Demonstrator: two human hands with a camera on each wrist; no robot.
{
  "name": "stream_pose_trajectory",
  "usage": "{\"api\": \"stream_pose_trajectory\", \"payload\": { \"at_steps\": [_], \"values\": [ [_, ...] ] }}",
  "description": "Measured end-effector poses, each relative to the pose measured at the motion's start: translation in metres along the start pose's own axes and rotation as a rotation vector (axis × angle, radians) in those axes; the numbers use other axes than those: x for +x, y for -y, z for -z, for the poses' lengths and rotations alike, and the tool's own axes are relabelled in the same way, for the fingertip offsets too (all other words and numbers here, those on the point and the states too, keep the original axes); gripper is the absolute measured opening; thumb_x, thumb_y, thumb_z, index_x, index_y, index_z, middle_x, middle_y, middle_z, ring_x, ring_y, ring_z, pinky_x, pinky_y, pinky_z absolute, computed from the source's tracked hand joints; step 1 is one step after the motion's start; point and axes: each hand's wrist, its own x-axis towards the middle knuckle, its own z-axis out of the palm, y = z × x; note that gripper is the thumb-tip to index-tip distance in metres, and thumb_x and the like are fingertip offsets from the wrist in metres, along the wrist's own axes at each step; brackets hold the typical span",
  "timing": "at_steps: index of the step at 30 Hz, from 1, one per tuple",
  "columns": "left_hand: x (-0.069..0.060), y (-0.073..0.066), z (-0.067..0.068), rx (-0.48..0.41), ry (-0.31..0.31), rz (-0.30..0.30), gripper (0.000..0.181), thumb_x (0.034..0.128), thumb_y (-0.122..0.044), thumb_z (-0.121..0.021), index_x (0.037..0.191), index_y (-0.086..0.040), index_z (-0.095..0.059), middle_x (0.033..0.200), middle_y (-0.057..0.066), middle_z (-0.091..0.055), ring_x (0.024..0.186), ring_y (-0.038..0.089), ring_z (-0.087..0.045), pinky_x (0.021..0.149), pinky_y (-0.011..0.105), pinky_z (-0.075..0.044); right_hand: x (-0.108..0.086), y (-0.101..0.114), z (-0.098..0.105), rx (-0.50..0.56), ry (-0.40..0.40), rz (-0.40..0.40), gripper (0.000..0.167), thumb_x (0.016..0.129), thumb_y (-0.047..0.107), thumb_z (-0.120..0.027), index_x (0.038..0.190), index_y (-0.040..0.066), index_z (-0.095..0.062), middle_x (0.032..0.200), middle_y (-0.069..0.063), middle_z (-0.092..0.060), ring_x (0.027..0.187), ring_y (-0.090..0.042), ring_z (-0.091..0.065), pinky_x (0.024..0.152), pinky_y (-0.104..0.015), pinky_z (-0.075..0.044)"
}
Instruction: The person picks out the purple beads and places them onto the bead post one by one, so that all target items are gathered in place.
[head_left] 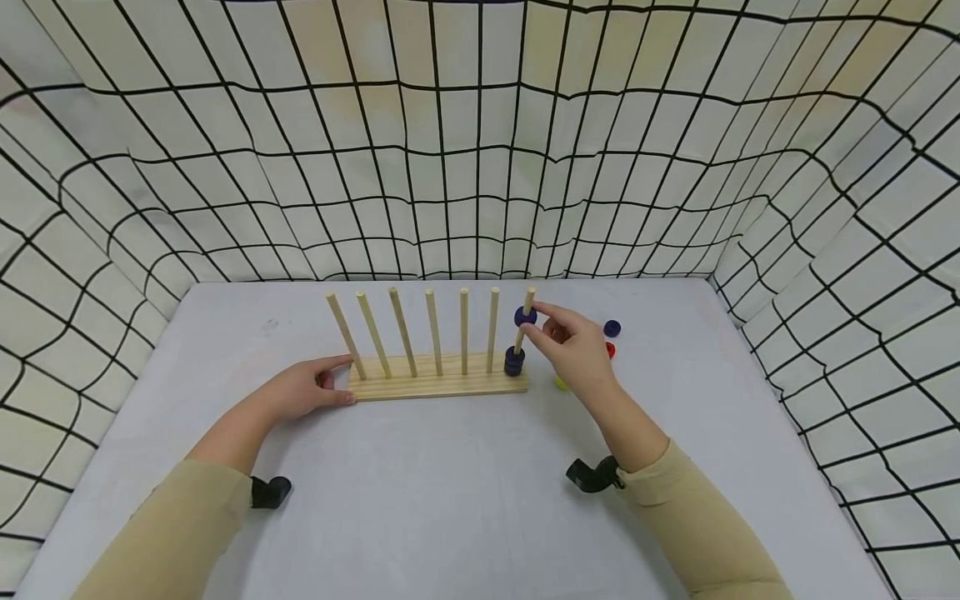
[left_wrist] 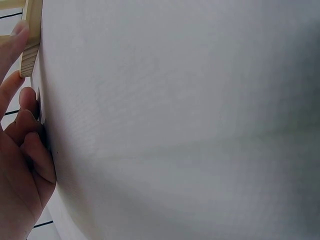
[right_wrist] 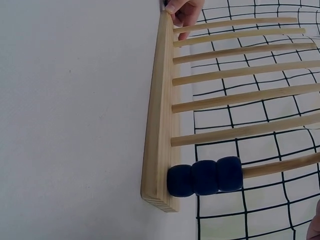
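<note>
A wooden peg rack [head_left: 442,385] with several upright pegs lies on the table. My left hand [head_left: 307,390] holds the rack's left end between thumb and index finger, the other fingers curled beneath. At the opposite end, my right hand [head_left: 576,350] pinches a dark blue bead [head_left: 525,317], which is threaded around the upper part of the rightmost peg. Lower on that same peg, three dark blue beads [right_wrist: 205,178] sit stacked against the base, as the right wrist view shows. The other pegs carry no beads. Only a sliver of right fingertip [right_wrist: 314,227] shows in the right wrist view.
Right of the rack lie a loose dark blue bead [head_left: 612,328], a red bead [head_left: 611,349] and a yellow bead [head_left: 561,383], the last two partly hidden by the right hand. A black grid net [head_left: 480,175] over white walls surrounds the white table [head_left: 450,492].
</note>
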Motion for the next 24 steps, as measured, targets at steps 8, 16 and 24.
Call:
{"api": "stream_pose_trajectory", "payload": {
  "at_steps": [8, 16, 24],
  "values": [
    [-0.0013, -0.0018, 0.0002, 0.001, 0.002, 0.005, 0.086, 0.0842, -0.046, -0.077, 0.151, -0.007, -0.04, 0.082, 0.005, -0.049, 0.074, 0.02, -0.045, 0.066, 0.035, -0.035, -0.0004, -0.0021, -0.0014, -0.041, 0.038, -0.033, 0.043, 0.091, 0.036, -0.073, 0.129, 0.017, -0.068, 0.085, -0.003, -0.058, 0.077, -0.021, -0.05, 0.059, -0.028, -0.04],
    [-0.0018, -0.0033, 0.001, 0.003, 0.001, 0.009, 0.085, 0.0848, -0.045, -0.077, 0.151, -0.007, -0.04, 0.083, 0.005, -0.049, 0.074, 0.02, -0.045, 0.066, 0.035, -0.035, 0.0004, -0.0065, -0.0031, -0.11, 0.061, -0.033, 0.041, 0.091, 0.037, -0.073, 0.128, 0.019, -0.068, 0.084, -0.001, -0.059, 0.077, -0.02, -0.051, 0.061, -0.031, -0.042],
    [-0.0036, -0.0066, 0.0013, 0.003, 0.005, 0.011, 0.085, 0.0847, -0.045, -0.077, 0.151, -0.006, -0.041, 0.082, 0.005, -0.05, 0.074, 0.019, -0.045, 0.066, 0.035, -0.035, -0.0003, -0.0097, -0.0026, -0.149, 0.08, -0.022, 0.041, 0.091, 0.036, -0.073, 0.126, 0.018, -0.069, 0.083, 0.0, -0.06, 0.074, -0.019, -0.052, 0.059, -0.031, -0.042]
  ]
}}
